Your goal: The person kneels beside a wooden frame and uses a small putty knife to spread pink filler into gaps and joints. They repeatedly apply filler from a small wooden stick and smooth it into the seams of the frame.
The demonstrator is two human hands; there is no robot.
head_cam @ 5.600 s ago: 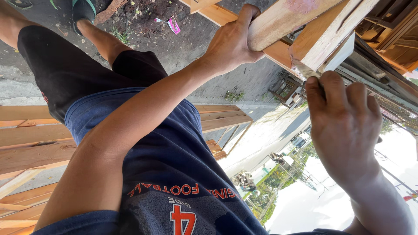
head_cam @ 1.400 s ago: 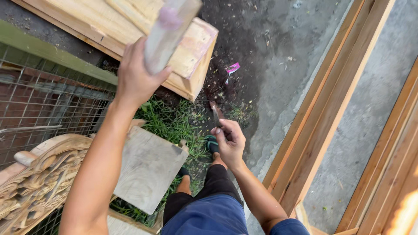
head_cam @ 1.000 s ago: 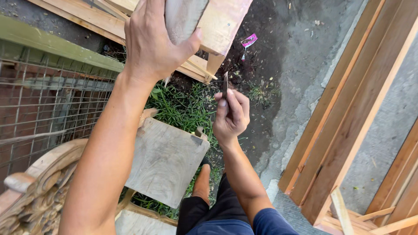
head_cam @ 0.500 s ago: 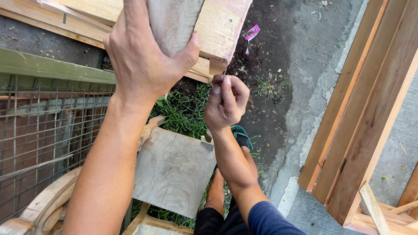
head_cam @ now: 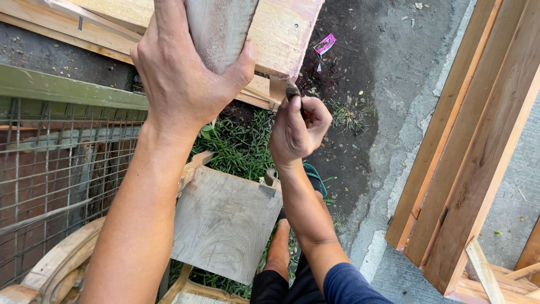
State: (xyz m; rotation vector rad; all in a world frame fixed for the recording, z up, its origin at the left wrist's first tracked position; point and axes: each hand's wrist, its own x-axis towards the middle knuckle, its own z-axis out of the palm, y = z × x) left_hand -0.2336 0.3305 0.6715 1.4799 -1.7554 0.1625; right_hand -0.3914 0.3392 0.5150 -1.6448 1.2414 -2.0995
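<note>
Gripping grey wooden plank (head_cam: 220, 31) in left hand (head_cam: 183, 73); pinching small dark tool (head_cam: 292, 90) in right hand (head_cam: 298, 130) above grass (head_cam: 236, 149)

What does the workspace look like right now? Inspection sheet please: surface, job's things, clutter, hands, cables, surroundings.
Surface: dark soil ground with a grass patch and a concrete strip.
Job's things: grey wooden piece gripped from above; small dark tool pinched, its tip at the stacked planks.
Clutter: pink wrapper scrap on the soil; square wood slab below the arms.
Hands: left hand wrapped round the grey piece; right hand closed on the tool.
Cables: nothing seen.
Surroundings: wire mesh fence at left, carved wood at lower left, leaning timber frames at right.
</note>
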